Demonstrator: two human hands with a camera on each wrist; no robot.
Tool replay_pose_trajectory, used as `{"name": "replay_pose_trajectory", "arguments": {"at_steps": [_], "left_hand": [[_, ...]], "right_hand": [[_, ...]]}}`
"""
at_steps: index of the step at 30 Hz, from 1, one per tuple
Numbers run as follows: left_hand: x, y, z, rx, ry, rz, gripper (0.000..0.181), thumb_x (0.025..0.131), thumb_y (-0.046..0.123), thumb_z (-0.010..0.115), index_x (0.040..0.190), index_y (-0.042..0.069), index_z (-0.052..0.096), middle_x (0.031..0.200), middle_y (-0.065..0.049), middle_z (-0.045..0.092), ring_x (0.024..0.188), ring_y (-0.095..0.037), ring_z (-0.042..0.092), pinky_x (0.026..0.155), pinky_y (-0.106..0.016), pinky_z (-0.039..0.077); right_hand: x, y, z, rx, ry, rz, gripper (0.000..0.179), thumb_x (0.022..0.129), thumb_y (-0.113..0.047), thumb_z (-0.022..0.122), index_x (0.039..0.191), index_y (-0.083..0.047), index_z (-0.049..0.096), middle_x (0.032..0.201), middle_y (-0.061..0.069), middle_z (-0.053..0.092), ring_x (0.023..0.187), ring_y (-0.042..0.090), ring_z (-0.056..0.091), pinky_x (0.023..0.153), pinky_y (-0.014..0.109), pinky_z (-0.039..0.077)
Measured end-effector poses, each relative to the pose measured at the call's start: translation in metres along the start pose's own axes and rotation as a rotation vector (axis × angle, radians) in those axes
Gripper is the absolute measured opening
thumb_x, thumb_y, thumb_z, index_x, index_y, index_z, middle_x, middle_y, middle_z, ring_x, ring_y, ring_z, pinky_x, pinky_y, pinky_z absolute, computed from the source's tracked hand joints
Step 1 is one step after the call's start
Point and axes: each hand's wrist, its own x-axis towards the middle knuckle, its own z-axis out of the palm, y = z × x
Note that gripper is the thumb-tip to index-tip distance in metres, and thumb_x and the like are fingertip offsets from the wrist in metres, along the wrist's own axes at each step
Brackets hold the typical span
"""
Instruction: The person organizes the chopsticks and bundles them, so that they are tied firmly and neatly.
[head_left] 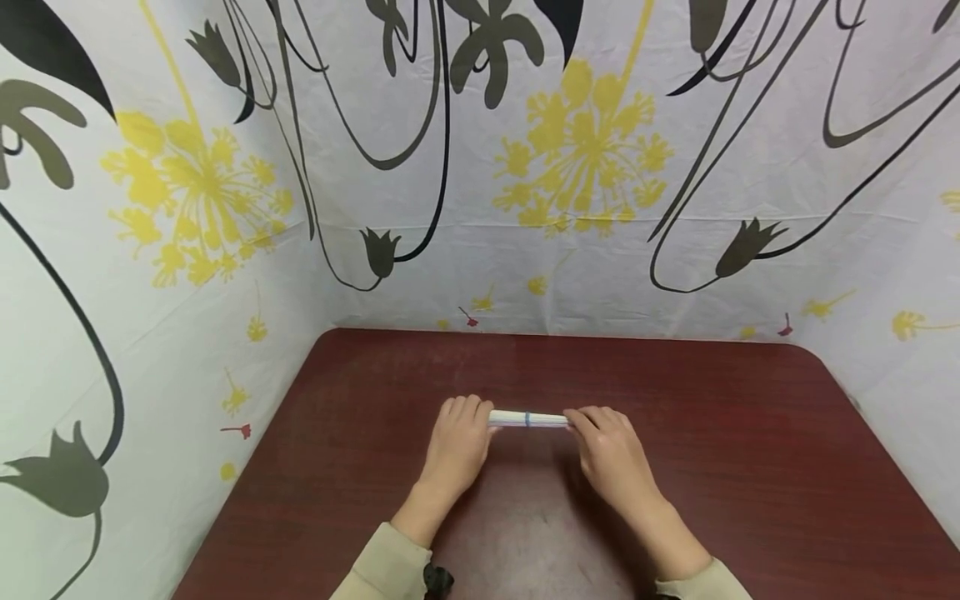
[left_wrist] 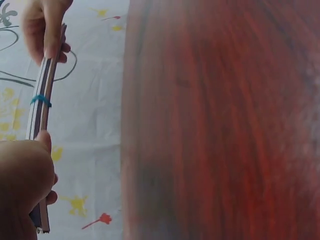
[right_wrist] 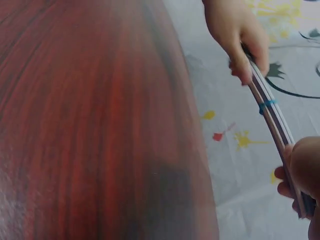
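A slim bundle of long, straight strips point(head_left: 510, 418), pale on top, is held level across the middle of the table. A blue band point(head_left: 527, 419) circles it about halfway along. My left hand point(head_left: 460, 442) grips the left end and my right hand point(head_left: 615, 458) grips the right end, fingers curled round it. In the left wrist view the bundle point(left_wrist: 36, 120) shows light and dark layers side by side. The right wrist view has the same layered bundle point(right_wrist: 280, 125) between both hands. What the strips are exactly, I cannot tell.
Under the hands lies a dark red-brown wooden table point(head_left: 360, 467) with rounded far corners. A white cloth point(head_left: 420, 308) printed with yellow and grey flowers hangs behind it and along its left and right sides. Pale sleeves point(head_left: 390, 567) cover the forearms.
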Motion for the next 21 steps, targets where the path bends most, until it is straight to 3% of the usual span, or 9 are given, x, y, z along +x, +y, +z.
{"name": "replay_pose_trajectory", "arguments": {"at_steps": [5, 14, 21], "left_hand": [[-0.001, 0.004, 0.018, -0.022, -0.059, -0.014, 0.031, 0.089, 0.027, 0.074, 0.112, 0.01, 0.062, 0.094, -0.005, 0.058, 0.086, -0.024, 0.055, 0.085, -0.039, 0.048], [0.001, 0.006, 0.039, -0.015, -0.24, -0.031, 0.031, 0.093, 0.017, 0.072, 0.122, 0.015, 0.062, 0.106, -0.003, 0.058, 0.098, -0.023, 0.055, 0.094, -0.04, 0.046], [0.002, 0.009, 0.041, -0.019, -0.34, -0.049, 0.053, 0.079, 0.006, 0.083, 0.128, 0.012, 0.064, 0.117, -0.007, 0.06, 0.108, -0.025, 0.058, 0.098, -0.042, 0.047]], "right_hand": [[-0.004, 0.006, 0.018, -0.039, -0.032, 0.032, 0.022, 0.084, 0.001, 0.074, 0.106, -0.002, 0.072, 0.09, 0.011, 0.069, 0.081, 0.034, 0.064, 0.08, 0.053, 0.051], [-0.017, 0.022, 0.043, -0.051, -0.197, 0.172, 0.023, 0.085, -0.004, 0.077, 0.108, -0.006, 0.073, 0.095, 0.01, 0.071, 0.086, 0.032, 0.067, 0.074, 0.05, 0.053], [-0.019, 0.023, 0.05, -0.037, -0.282, 0.259, 0.021, 0.088, -0.004, 0.075, 0.109, -0.008, 0.074, 0.101, 0.011, 0.066, 0.093, 0.034, 0.064, 0.079, 0.052, 0.051]]}}
